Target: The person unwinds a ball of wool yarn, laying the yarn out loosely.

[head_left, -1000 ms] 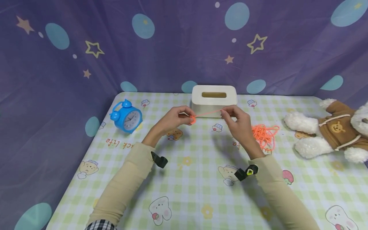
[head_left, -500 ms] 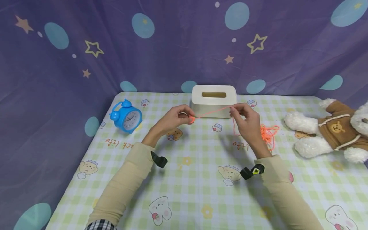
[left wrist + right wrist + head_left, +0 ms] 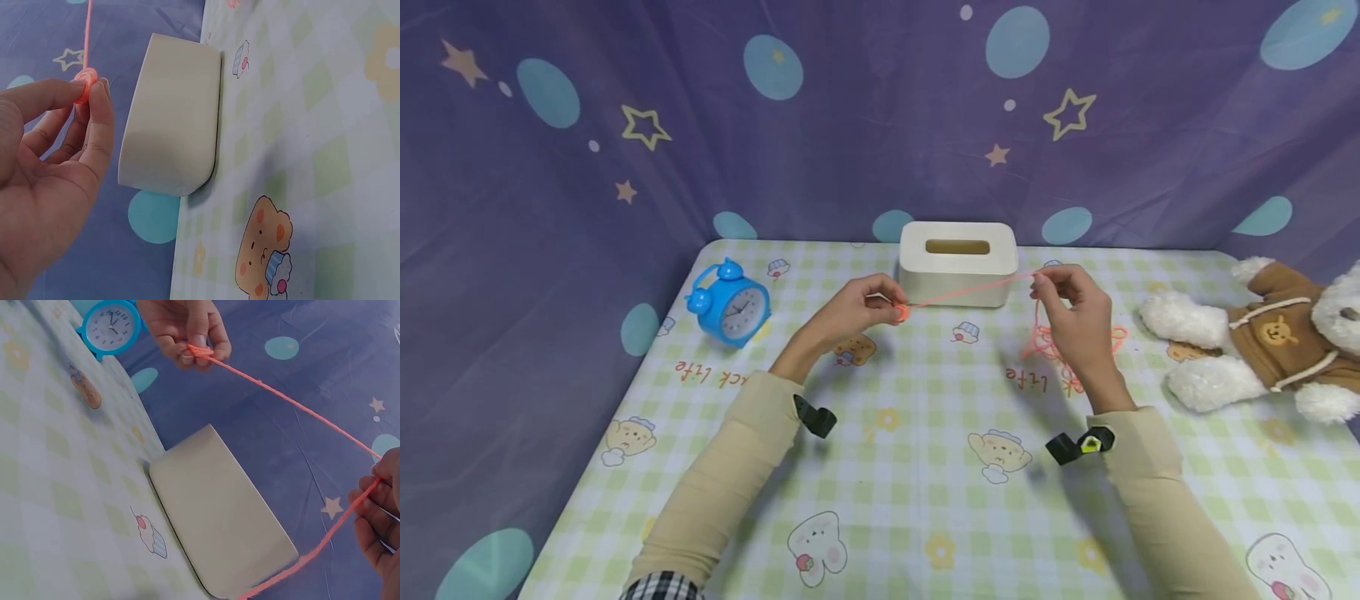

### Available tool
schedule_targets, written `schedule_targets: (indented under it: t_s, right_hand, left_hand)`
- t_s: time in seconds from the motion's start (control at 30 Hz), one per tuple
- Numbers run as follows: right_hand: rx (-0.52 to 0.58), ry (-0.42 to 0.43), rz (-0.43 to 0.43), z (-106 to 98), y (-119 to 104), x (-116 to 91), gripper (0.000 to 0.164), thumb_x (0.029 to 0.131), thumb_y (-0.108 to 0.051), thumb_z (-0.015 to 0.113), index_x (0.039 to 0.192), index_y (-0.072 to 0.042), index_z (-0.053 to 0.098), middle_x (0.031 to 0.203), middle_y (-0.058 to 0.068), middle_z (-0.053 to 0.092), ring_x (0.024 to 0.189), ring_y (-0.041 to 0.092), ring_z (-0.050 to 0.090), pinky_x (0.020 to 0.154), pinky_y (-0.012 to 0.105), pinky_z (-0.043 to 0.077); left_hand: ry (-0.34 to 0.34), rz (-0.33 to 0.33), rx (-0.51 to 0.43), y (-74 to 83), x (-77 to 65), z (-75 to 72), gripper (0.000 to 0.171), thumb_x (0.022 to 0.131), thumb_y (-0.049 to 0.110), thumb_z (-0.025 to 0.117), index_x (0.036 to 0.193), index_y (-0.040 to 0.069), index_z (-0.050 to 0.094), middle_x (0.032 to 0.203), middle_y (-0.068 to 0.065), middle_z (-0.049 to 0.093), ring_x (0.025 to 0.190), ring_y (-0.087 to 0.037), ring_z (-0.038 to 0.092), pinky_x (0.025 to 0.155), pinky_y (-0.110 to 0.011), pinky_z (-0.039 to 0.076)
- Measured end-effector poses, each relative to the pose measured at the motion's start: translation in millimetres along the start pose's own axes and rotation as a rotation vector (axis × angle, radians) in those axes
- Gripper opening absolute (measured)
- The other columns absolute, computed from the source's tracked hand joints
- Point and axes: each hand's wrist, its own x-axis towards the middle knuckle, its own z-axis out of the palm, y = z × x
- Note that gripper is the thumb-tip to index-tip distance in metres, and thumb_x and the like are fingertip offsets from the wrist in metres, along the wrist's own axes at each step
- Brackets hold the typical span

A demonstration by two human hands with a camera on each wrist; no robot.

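Observation:
My left hand pinches a small wound coil of orange yarn between thumb and fingertips, raised over the table. From that coil a strand runs taut, rising slightly to my right hand, which pinches it between thumb and fingers. Below the right fingertips the strand hangs down to a loose orange pile on the table, partly hidden behind the right hand. In the right wrist view only the edge of the right hand shows, with yarn trailing down from it.
Behind the hands stands a cream tissue box with a slot on top. A blue alarm clock is at the left. A white plush bear in a brown hoodie lies at the right. A checked cloth covers the table, with a purple curtain behind.
My right hand has moved to the right, drawing out a longer stretch of strand between the hands. The left hand has stayed nearly still with the coil.

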Motion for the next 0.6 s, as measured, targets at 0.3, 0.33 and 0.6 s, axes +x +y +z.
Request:
schedule_targets:
  t_s: [0.3, 0.33, 0.6]
  right_hand:
    - [-0.022, 0.054, -0.006, -11.4, 5.4, 1.8, 0.018, 0.094, -0.005, 0.059, 0.098, 0.012, 0.062, 0.080, 0.012, 0.063, 0.071, 0.007, 0.061, 0.059, 0.017, 0.040]
    - [-0.020, 0.060, -0.003, -12.7, 6.4, 2.3, 0.018, 0.094, -0.006, 0.059, 0.098, 0.012, 0.061, 0.080, 0.012, 0.063, 0.071, 0.008, 0.061, 0.059, 0.017, 0.040]
    - [0.009, 0.110, 0.015, -22.7, 12.8, 5.3, 0.021, 0.094, -0.006, 0.058, 0.099, 0.015, 0.060, 0.081, -0.003, 0.063, 0.070, 0.005, 0.061, 0.064, 0.015, 0.044]
  left_hand:
    - [0.010, -0.004, 0.027, -1.0, -0.6, -1.0, 0.018, 0.094, 0.007, 0.059, 0.111, 0.000, 0.057, 0.111, -0.012, 0.057, 0.100, -0.027, 0.064, 0.089, -0.035, 0.054]
    - [0.011, -0.006, 0.029, -0.9, -0.9, -1.0, 0.017, 0.094, 0.007, 0.059, 0.110, 0.002, 0.058, 0.110, -0.012, 0.058, 0.099, -0.025, 0.065, 0.089, -0.035, 0.054]
    - [0.009, -0.006, 0.028, -1.9, -0.5, -1.9, 0.020, 0.094, 0.008, 0.061, 0.111, -0.001, 0.058, 0.104, -0.012, 0.060, 0.098, -0.027, 0.064, 0.090, -0.038, 0.054]
